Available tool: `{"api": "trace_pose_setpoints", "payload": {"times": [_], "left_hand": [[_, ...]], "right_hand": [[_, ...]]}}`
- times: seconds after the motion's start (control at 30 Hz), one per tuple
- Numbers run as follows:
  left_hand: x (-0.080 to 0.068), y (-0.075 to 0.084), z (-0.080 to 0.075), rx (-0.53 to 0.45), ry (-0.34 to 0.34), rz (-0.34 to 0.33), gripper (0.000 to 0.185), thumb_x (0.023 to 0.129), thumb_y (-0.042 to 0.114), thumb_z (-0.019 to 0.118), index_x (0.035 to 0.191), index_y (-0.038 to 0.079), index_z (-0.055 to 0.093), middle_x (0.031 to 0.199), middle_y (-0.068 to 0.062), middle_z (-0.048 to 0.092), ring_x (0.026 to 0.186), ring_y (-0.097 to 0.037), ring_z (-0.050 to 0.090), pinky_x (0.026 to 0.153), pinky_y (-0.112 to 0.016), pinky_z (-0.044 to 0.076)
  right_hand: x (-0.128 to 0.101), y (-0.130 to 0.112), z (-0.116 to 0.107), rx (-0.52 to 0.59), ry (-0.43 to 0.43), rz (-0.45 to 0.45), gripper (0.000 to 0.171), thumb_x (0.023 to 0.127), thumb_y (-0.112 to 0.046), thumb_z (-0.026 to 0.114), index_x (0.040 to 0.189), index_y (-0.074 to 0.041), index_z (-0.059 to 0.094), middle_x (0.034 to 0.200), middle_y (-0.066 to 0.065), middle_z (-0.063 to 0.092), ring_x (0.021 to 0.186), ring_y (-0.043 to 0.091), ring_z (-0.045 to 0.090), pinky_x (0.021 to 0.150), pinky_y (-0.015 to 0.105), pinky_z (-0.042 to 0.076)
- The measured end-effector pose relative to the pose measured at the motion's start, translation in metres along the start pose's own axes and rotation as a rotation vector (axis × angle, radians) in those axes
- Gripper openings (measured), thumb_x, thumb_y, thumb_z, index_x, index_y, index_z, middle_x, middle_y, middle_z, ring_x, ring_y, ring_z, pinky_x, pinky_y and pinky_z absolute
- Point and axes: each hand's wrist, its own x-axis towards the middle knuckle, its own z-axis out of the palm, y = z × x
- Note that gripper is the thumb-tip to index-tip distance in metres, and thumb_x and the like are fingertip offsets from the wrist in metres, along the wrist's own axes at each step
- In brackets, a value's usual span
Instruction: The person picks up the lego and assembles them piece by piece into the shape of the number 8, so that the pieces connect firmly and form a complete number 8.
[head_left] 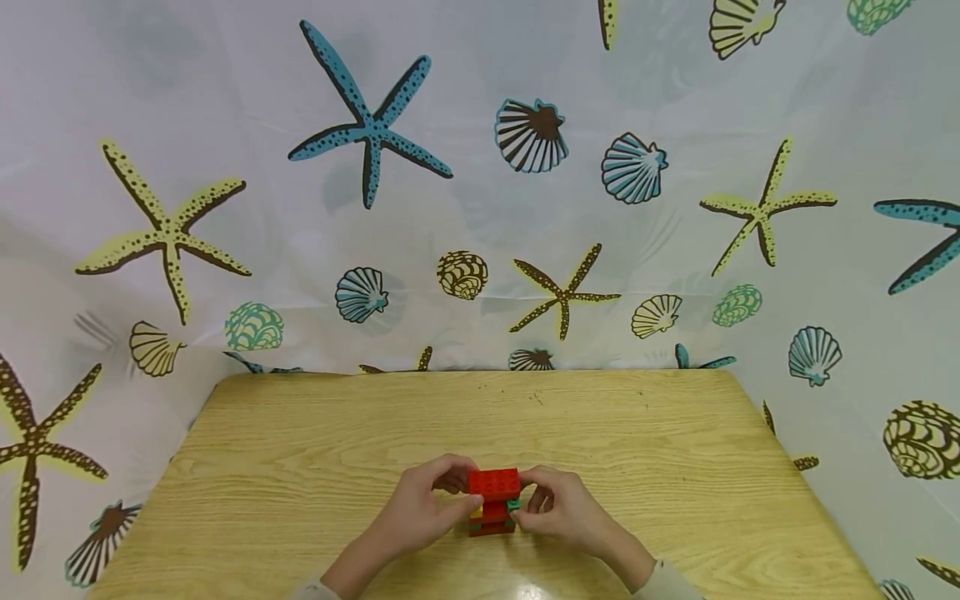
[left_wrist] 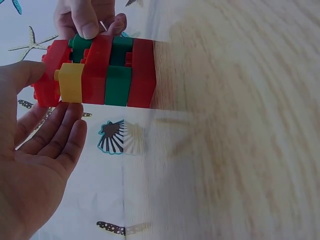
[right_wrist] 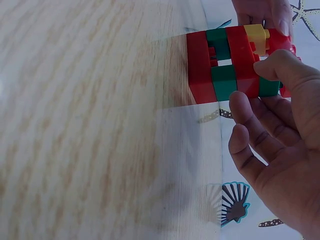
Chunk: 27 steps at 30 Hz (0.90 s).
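A small tower of toy building bricks stands on the wooden table between both hands. Its base is a red brick (left_wrist: pixel 142 75), with two green bricks (left_wrist: pixel 118 86) above, then a middle red brick (left_wrist: pixel 95 75). Over that sit a yellow brick (left_wrist: pixel 71 83) on the left and an upper green brick (right_wrist: pixel 269 86) on the right. A top red brick (head_left: pixel 494 481) lies across them; a yellow stud shows beside it. My left hand (head_left: pixel 427 508) holds the top red brick between thumb and fingers. My right hand (head_left: pixel 561 510) pinches the upper green brick, partly covering it.
The wood-grain table (head_left: pixel 337 425) extends around the tower to the back and both sides. A pale cloth (head_left: pixel 450 217) printed with starfish and shells hangs behind it and along the sides.
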Motion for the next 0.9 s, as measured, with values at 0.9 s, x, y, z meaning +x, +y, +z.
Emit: {"api": "trace_pose_setpoints", "payload": {"times": [0.9], "left_hand": [[-0.0041,-0.0052,0.0042,0.029,0.027,0.113,0.028,0.097,0.026,0.079,0.121,0.016,0.070,0.111,0.003,0.076,0.099,-0.009,0.069,0.082,-0.040,0.062]], "right_hand": [[0.0018,0.0011,-0.0033,-0.026,-0.004,-0.015,0.038,0.093,-0.019,0.080,0.130,-0.011,0.072,0.111,0.004,0.074,0.077,0.002,0.065,0.063,0.021,0.054]]}}
